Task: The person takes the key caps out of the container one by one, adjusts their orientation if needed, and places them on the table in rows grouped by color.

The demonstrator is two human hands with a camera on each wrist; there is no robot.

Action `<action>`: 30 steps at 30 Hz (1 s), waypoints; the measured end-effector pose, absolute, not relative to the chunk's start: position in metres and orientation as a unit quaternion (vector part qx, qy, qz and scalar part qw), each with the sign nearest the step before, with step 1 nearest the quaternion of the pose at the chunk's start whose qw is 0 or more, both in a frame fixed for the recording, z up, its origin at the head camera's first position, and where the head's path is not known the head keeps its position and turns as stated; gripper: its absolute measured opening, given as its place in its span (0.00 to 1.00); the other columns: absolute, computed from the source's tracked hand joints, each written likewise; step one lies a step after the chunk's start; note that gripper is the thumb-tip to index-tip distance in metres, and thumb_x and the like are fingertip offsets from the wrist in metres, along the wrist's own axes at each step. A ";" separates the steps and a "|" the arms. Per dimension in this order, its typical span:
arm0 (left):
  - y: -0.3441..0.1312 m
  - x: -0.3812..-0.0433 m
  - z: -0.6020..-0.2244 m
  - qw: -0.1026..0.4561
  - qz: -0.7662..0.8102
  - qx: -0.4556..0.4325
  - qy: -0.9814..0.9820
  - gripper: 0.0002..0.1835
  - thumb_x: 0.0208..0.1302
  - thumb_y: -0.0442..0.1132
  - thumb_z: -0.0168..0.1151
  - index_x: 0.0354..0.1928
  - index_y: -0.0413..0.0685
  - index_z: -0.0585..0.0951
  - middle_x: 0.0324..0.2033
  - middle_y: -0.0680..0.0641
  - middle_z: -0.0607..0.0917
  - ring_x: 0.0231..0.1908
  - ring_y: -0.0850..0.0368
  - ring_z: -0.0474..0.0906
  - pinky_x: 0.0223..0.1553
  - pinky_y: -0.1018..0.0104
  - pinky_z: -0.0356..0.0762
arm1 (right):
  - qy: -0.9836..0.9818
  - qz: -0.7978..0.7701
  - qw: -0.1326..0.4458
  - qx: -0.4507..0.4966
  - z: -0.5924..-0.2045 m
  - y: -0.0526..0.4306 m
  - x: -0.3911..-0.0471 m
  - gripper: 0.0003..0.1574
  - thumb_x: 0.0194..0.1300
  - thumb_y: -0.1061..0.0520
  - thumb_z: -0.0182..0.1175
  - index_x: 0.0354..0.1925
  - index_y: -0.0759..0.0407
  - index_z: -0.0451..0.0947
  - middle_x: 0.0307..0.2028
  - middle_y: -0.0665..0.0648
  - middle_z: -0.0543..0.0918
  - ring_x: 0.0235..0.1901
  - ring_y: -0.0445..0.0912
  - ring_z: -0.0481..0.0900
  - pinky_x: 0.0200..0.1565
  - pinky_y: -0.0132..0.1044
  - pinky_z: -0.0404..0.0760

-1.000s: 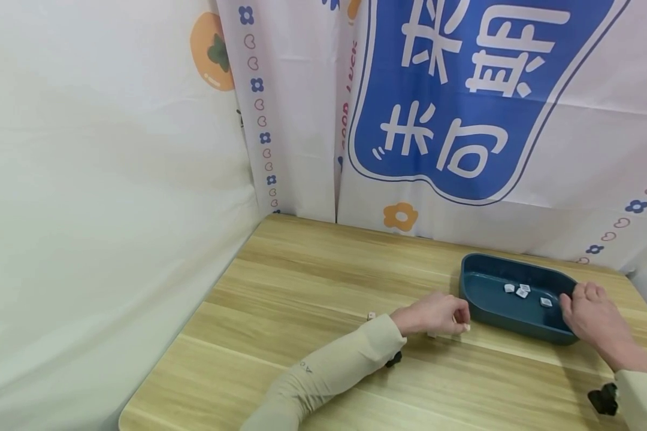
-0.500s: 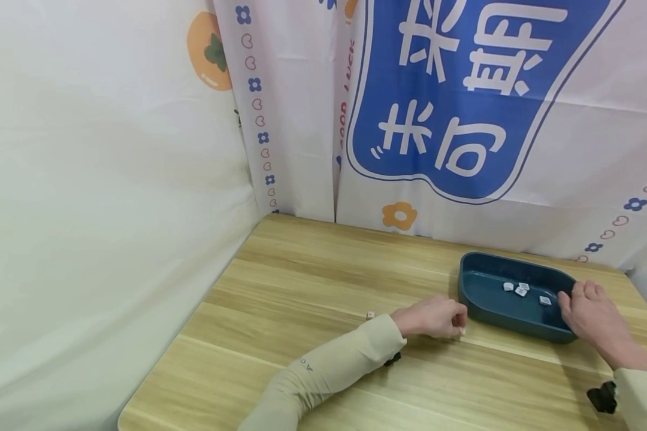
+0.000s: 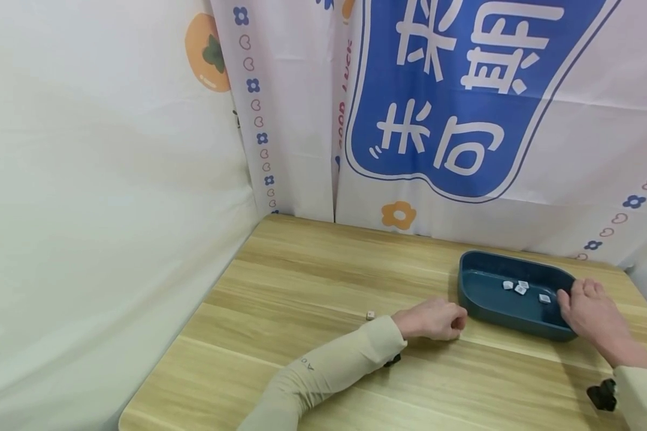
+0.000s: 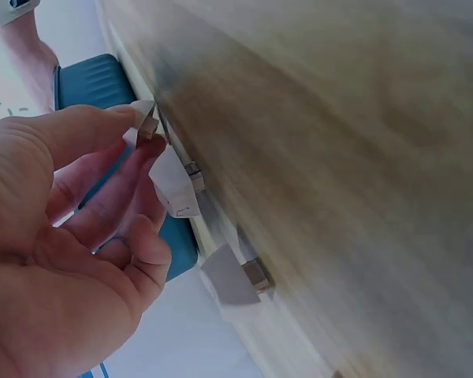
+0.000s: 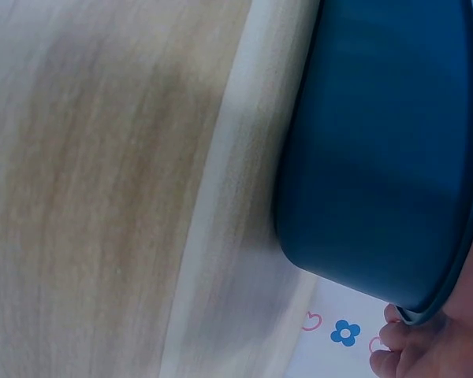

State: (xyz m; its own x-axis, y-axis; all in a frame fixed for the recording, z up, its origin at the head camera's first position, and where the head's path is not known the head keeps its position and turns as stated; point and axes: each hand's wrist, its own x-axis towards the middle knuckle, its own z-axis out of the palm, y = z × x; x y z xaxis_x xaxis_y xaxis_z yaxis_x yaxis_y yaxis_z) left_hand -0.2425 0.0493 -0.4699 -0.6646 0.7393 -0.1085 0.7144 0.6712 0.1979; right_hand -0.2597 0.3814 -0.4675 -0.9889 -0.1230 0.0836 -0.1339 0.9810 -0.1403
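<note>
Left hand (image 3: 434,319) pinches a small white piece (image 4: 144,126), upper left in left-wrist view; right hand (image 3: 595,317) grips the teal tray (image 3: 517,325), lower right in head view. Piece looks light, stiff, maybe slick: pinch opposite sides.

We wear beige fabric sleeves (image 3: 336,362), small dark letters (image 3: 306,363) on the left, black blocky devices (image 3: 602,395) by the cuffs.

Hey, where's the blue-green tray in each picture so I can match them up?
Head: right of centre, blue-green tray.
Left wrist: on the left, partly hidden behind the left hand.
Right wrist: the tray fills much of the right side.
Shared landmark: the wooden tabletop.
</note>
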 end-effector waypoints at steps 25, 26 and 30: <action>0.043 -0.243 -0.469 0.109 0.081 0.391 0.910 0.04 0.65 0.48 0.65 0.35 0.61 0.79 0.30 0.65 0.78 0.30 0.70 0.73 0.31 0.81 0.67 | -0.994 0.059 0.046 0.074 -0.470 0.383 -0.261 0.44 0.78 0.48 0.37 0.61 0.93 0.47 0.60 0.91 0.51 0.63 0.80 0.49 0.68 0.68 0.45; 0.042 -0.244 -0.469 0.109 0.078 0.392 0.910 0.04 0.65 0.49 0.64 0.35 0.61 0.79 0.30 0.65 0.78 0.30 0.70 0.73 0.31 0.81 0.67 | -0.994 0.060 0.047 0.074 -0.471 0.383 -0.261 0.44 0.78 0.48 0.37 0.61 0.93 0.47 0.60 0.91 0.51 0.63 0.80 0.49 0.68 0.68 0.45; 0.041 -0.244 -0.468 0.107 0.069 0.398 0.909 0.05 0.65 0.49 0.65 0.37 0.61 0.79 0.32 0.65 0.78 0.31 0.71 0.73 0.32 0.82 0.67 | -0.994 0.058 0.053 0.082 -0.471 0.383 -0.261 0.42 0.78 0.49 0.36 0.61 0.93 0.47 0.59 0.91 0.52 0.62 0.80 0.50 0.68 0.68 0.45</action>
